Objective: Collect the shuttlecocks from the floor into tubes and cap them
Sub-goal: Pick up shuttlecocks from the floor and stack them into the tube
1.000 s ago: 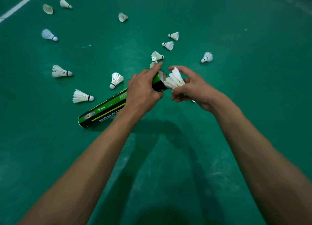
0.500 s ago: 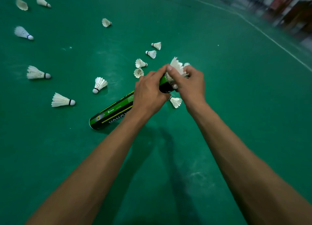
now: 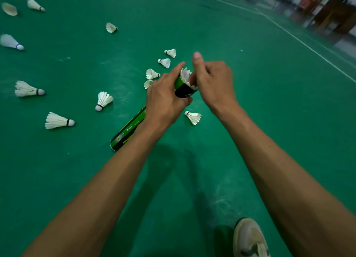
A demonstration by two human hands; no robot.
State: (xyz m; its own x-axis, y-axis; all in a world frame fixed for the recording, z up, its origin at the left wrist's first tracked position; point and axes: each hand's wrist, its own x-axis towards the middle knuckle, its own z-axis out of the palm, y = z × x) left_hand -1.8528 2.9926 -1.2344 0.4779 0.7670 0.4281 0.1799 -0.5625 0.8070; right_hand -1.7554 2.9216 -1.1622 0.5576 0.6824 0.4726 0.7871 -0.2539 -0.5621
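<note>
Loose shuttlecocks (image 3: 57, 120), white-feathered, lay scattered toward the green floor's (image 3: 269, 131) left edge. Mid-floor, left hand (image 3: 165, 100) wrapped tight around slanted green-and-black tube (image 3: 127, 131) near its mouth. One shuttlecock (image 3: 185, 75) sat there, white feathers protruding. Right hand (image 3: 213, 83) curled its fingers onto them, thumb raised.

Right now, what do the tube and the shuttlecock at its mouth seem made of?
The tube looks like glossy printed cardboard, judging by its sheen and green-black graphics. The shuttlecock is apparently white feathers, matte; separate pointed vanes show.
</note>
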